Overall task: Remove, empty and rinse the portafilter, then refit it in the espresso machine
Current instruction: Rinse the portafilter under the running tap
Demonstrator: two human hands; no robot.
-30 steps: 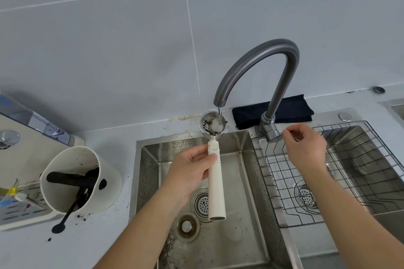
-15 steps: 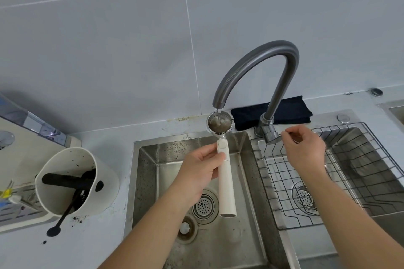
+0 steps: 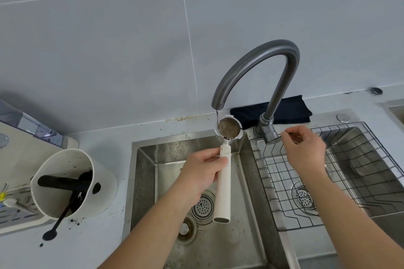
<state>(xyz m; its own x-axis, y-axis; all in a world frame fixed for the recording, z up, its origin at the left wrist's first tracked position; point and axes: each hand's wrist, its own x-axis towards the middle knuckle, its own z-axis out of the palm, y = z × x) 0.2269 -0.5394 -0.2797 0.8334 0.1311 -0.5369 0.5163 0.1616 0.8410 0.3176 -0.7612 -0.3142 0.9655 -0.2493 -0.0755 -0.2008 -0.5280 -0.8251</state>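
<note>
While a thin stream of water runs from the curved grey faucet [image 3: 258,67], the left hand [image 3: 203,172] holds the portafilter [image 3: 226,159] over the back edge of the left sink basin [image 3: 148,181], its grip closed around the upper part of the cream handle, thumb on top and fingers wrapped beneath. The metal basket sits directly under the spout, mouth up, filled with murky brown water, with dark coffee grounds clinging along its near rim. The handle points back toward the person, its free end hanging above the round drain strainer [image 3: 202,206] in the basin floor. The right hand [image 3: 303,153] hovers at the back left corner of the right basin, just beside the faucet's base; its thumb and forefinger are pinched together, and whether they hold the lever I cannot tell. A wire rack [image 3: 284,181] lies in the right basin [image 3: 371,159]. A folded dark cloth [image 3: 290,107] rests on the counter [image 3: 98,242] behind the faucet, against the wall. Toward the counter's left edge, a white knock box [image 3: 72,183] tilts toward the camera, holding a black bar, dark grounds and a black spoon [image 3: 59,220] whose bowl rests on the counter, with specks of grounds scattered nearby.
</note>
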